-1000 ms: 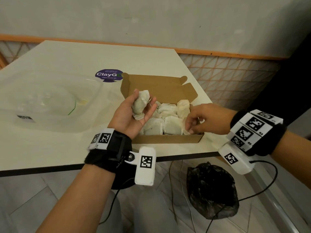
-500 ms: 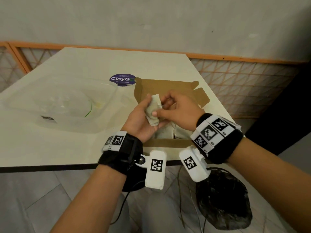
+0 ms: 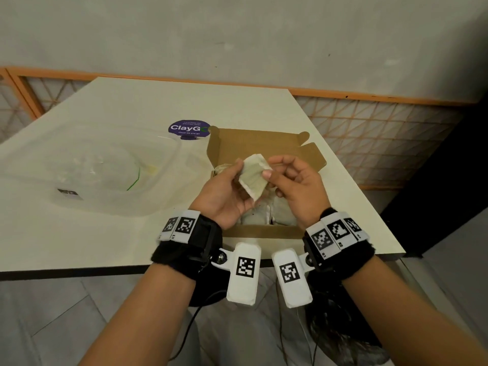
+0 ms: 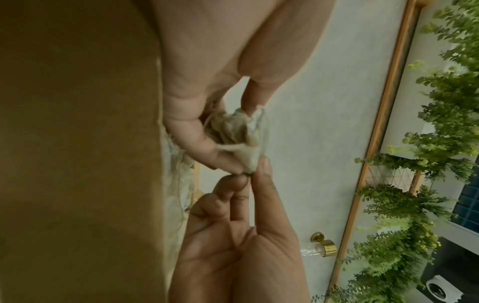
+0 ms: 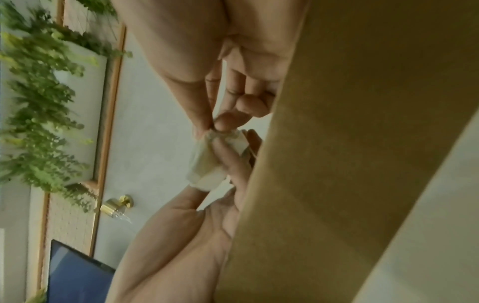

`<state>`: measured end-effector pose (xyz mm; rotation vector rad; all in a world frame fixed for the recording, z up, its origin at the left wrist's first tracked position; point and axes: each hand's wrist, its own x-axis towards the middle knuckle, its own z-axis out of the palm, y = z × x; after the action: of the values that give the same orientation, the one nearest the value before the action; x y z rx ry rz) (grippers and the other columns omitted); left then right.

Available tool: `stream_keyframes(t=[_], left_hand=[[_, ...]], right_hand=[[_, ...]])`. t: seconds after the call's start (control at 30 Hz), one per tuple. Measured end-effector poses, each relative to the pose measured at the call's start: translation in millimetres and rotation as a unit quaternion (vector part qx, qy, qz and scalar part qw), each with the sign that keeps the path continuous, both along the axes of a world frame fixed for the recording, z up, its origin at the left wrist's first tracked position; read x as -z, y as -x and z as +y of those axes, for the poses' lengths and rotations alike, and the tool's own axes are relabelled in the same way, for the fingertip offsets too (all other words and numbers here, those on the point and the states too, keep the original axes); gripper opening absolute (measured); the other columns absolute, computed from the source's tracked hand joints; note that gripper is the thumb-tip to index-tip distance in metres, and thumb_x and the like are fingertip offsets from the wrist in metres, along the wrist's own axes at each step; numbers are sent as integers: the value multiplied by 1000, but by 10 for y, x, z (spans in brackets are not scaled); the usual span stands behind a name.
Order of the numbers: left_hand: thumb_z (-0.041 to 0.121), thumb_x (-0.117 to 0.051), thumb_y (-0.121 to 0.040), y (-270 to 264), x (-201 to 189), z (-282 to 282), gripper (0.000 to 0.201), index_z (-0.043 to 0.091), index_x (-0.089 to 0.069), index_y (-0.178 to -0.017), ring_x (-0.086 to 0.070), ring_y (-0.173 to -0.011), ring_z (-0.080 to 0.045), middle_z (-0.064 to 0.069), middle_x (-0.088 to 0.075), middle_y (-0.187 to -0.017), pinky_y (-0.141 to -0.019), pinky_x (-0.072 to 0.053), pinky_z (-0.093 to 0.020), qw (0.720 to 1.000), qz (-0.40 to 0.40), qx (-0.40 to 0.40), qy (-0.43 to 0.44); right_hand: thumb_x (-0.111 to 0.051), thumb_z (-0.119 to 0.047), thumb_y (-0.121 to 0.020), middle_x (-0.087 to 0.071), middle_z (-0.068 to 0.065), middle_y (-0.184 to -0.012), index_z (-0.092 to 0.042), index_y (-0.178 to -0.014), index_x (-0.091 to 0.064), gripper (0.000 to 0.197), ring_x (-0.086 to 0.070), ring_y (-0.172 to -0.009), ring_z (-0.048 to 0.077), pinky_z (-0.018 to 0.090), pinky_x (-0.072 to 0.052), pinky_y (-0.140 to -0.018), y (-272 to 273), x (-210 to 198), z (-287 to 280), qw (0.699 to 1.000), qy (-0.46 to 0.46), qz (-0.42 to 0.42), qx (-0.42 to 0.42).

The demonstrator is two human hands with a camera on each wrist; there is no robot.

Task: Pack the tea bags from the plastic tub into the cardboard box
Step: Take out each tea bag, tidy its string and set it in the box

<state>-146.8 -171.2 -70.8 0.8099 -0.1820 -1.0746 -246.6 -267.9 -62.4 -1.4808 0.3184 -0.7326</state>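
Note:
A pale tea bag (image 3: 253, 178) is held above the open cardboard box (image 3: 260, 229) by both hands. My left hand (image 3: 228, 190) grips its left side with curled fingers, and my right hand (image 3: 295, 184) pinches its right edge between thumb and forefinger. The left wrist view shows the crumpled tea bag (image 4: 239, 135) pinched from both sides; the right wrist view shows the same tea bag (image 5: 207, 164) between the fingers. More tea bags (image 3: 264, 215) lie in the box under my hands. The clear plastic tub (image 3: 89, 167) stands to the left; its contents are hard to make out.
The box's lid flap (image 3: 258, 146) stands open at the back. A purple ClayGo sticker (image 3: 188, 128) lies behind the tub. The table's near edge (image 3: 79, 273) runs just below my wrists. A black bag (image 3: 343, 336) lies on the floor below.
My right hand came from the box's right side to the tea bag in my left hand and now pinches its edge. The bag is more spread out than before.

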Motion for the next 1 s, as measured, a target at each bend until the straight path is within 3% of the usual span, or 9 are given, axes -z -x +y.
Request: stream_keyframes(t=[0.13,0.27,0.43,0.5,0.63,0.73,0.83,0.9,1.0], left_hand=[[32,-52,-95,39,-36,-9,22,13,-64,-96,-64,-61,-9,-1,-67,-74,-48,-50,-14,999,-51,9,-8],[16,-56,-93,50,-25,-11,15,8,-56,-106,-62,-61,-7,-4,-63,-83,-48,-48,-11,998,-65,5,-11],[19,-54,-95,69,-35,-14,35,-2,-54,-123,-56,-69,-9,-11,-60,-103,-52,-46,-13,998,-54,-24,-14],[22,-50,-97,72,-46,-7,27,1,-61,-110,-57,-63,-7,-9,-65,-90,-49,-46,-12,998,-54,-21,-15],[25,-53,-96,73,-74,13,18,9,-61,-93,-60,-58,-7,-5,-62,-79,-44,-48,-12,999,-34,-24,-20],[24,-56,-94,72,-88,18,17,10,-61,-85,-54,-49,-5,-2,-59,-69,-38,-43,-11,998,-17,-35,-41],[18,-49,-96,80,-125,33,18,10,-60,-83,-50,-44,-6,-3,-56,-66,-34,-39,-11,998,24,-43,-26],[13,-43,-97,81,-139,40,20,10,-58,-85,-48,-42,-6,-2,-55,-62,-33,-37,-11,998,41,-41,-14],[11,-40,-98,92,-151,45,23,8,-57,-83,-47,-40,-6,-2,-53,-61,-33,-36,-10,999,38,-37,-12]], right_hand=[[-64,0,-82,-61,-6,-63,-16,-86,-63,17,-54,-53,4,16,-39,-48,-8,59,-42,999,7,-9,34],[-66,-7,-82,-64,-11,-72,-19,-88,-64,13,-55,-63,3,15,-44,-53,11,27,-12,999,19,-6,30],[-79,-27,-61,-51,2,-109,-37,-99,-58,44,-50,-88,7,14,-42,-69,56,80,58,980,186,65,-9],[-79,-24,-62,-53,3,-113,-36,-101,-57,46,-52,-92,9,17,-43,-73,43,103,57,979,191,62,-13],[-73,-5,-75,-63,-2,-98,-26,-105,-60,38,-58,-86,10,27,-50,-81,51,71,39,988,145,18,-56],[-61,0,-84,-63,6,-79,-18,-106,-61,28,-60,-72,7,20,-50,-69,46,25,36,996,62,-22,-67],[-53,-5,-83,-62,-4,-73,-24,-107,-62,32,-54,-68,8,17,-44,-62,109,-29,-16,997,20,-32,-70],[-49,3,-77,-58,-4,-92,-32,-112,-57,50,-52,-83,7,14,-42,-71,181,-104,-46,986,160,9,-54],[-60,-2,-77,-43,-6,-112,-41,-124,-49,63,-40,-103,8,13,-32,-92,213,-224,-61,866,483,130,-13]])
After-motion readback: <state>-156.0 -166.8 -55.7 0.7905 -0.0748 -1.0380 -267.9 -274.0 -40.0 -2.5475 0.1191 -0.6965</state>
